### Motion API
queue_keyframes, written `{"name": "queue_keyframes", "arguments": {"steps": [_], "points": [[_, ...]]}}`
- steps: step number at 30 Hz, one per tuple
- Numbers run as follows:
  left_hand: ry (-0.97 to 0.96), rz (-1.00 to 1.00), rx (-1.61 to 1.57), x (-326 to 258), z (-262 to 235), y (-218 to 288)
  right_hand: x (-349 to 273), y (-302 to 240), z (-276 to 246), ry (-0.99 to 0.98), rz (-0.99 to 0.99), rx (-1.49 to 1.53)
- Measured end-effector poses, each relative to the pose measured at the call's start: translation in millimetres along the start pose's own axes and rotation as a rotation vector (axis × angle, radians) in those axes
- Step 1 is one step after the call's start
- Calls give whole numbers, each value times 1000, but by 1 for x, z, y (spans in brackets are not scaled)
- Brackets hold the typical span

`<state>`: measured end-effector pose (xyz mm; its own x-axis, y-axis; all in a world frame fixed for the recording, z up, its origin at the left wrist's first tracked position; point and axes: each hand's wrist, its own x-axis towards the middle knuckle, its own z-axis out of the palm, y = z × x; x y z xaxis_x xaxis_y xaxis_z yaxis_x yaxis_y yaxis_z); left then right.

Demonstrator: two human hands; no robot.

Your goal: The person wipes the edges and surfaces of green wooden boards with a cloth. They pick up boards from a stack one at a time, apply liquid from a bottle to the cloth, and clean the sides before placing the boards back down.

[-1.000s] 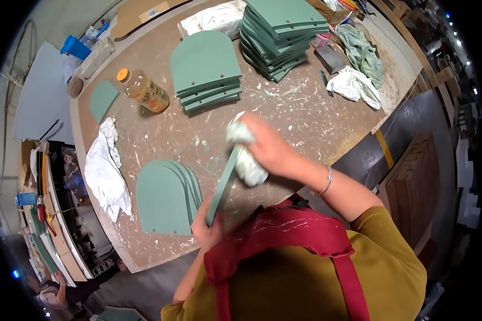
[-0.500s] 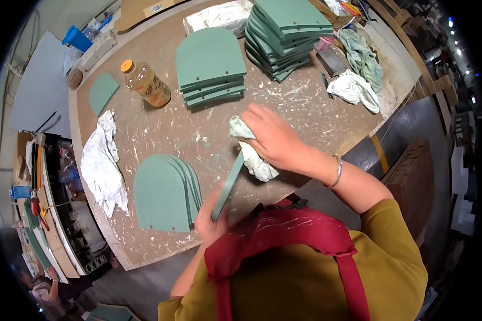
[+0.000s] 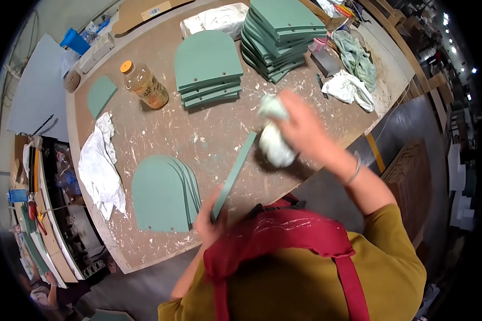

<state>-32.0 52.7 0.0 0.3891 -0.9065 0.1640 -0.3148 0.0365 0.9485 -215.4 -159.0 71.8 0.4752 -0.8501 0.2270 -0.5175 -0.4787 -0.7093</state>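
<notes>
Two hands share the work: my left hand point(image 3: 209, 222) is clamped on a green panel point(image 3: 234, 174), standing it on edge on the counter point(image 3: 209, 139) so the edge faces up; my right hand point(image 3: 300, 125) is closed around a rag point(image 3: 276, 144) beside it.

Left hand point(image 3: 209, 222) gripping green arched panel point(image 3: 234, 175) on edge near workbench point(image 3: 219, 142) front edge, right hand point(image 3: 300, 125) clutching pale rag point(image 3: 274, 144) beside panel's far end, fanned green panels point(image 3: 163, 193) at left, amber bottle point(image 3: 144, 84) toward back edge.
</notes>
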Motion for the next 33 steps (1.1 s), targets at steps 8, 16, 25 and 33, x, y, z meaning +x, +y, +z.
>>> {"name": "queue_keyframes", "arguments": {"steps": [8,16,25,33], "points": [[-38,153,27,5,7,-7,5,9,32,48,-273,-147],[-83,257,63,8,5,-3,-22,45,8,-3,72,-14],[-114,198,85,7,7,-11,-36,-27,48,-43,-454,-113],[-113,103,-81,8,9,-5,15,17,30,-25,-195,-140]]}}
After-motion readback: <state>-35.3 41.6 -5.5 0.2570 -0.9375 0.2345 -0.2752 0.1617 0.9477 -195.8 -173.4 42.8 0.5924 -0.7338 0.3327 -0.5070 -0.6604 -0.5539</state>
